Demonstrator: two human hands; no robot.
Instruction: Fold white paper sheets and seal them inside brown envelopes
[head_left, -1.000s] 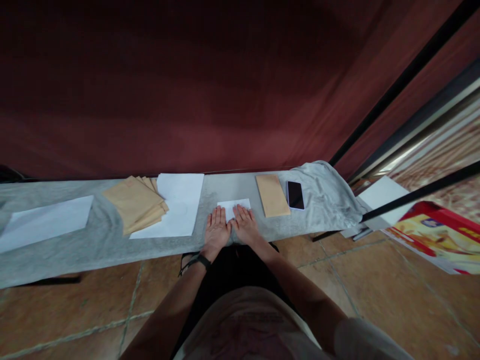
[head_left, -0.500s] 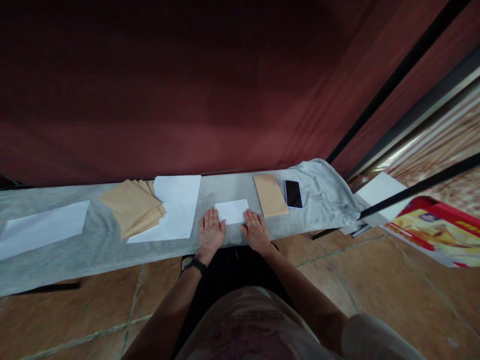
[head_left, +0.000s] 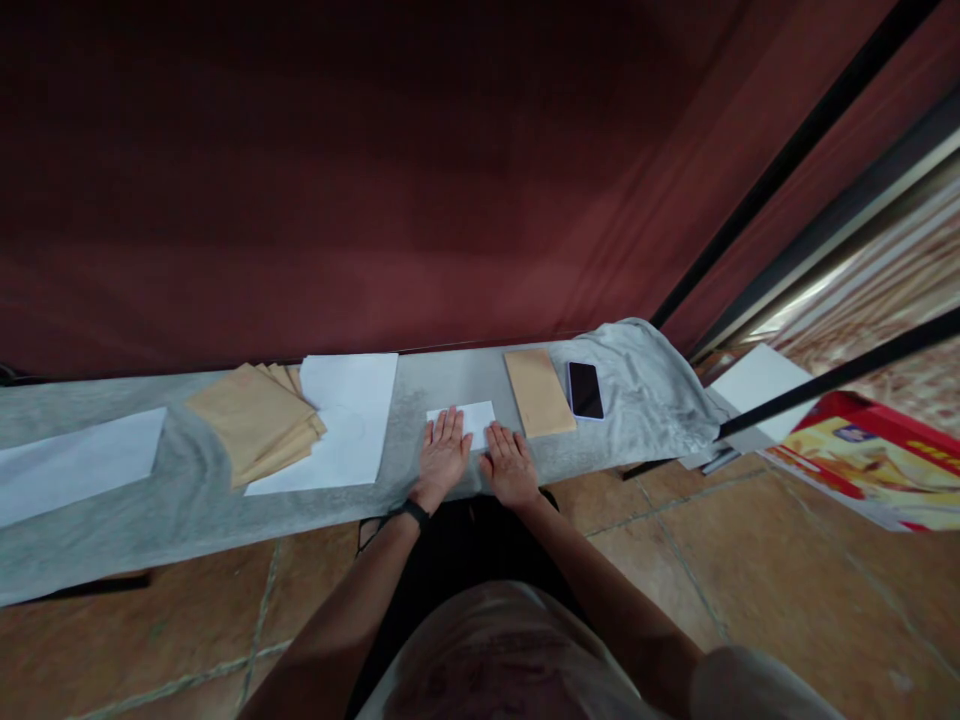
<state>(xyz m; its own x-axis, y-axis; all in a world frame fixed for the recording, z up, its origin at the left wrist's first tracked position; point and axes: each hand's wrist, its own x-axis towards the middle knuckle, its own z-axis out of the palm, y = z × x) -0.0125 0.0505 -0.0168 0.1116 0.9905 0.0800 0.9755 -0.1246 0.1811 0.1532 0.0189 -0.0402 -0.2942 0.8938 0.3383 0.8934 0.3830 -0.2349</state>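
Note:
A small white rectangle of paper (head_left: 478, 415), which looks folded, lies on the grey cloth in front of me. My left hand (head_left: 444, 452) rests flat across its left part, fingers stretched forward and hiding some of it. At the paper's right edge my right hand (head_left: 510, 464) lies flat, fingers extended, the tips touching or just beside the edge. Right of the paper is a brown envelope (head_left: 540, 392), and past it a dark-screened phone (head_left: 586, 390).
The grey cloth (head_left: 202, 510) covers a long narrow table. On the left are fanned brown envelopes (head_left: 259, 415), partly over white sheets (head_left: 352, 420), and another white sheet (head_left: 82, 460). A dark red wall (head_left: 412, 220) stands behind. A red-yellow box (head_left: 877, 455) is at the right.
My left hand has moved right, from the paper's left edge onto the paper itself. My right hand has stayed nearly in place at the right edge.

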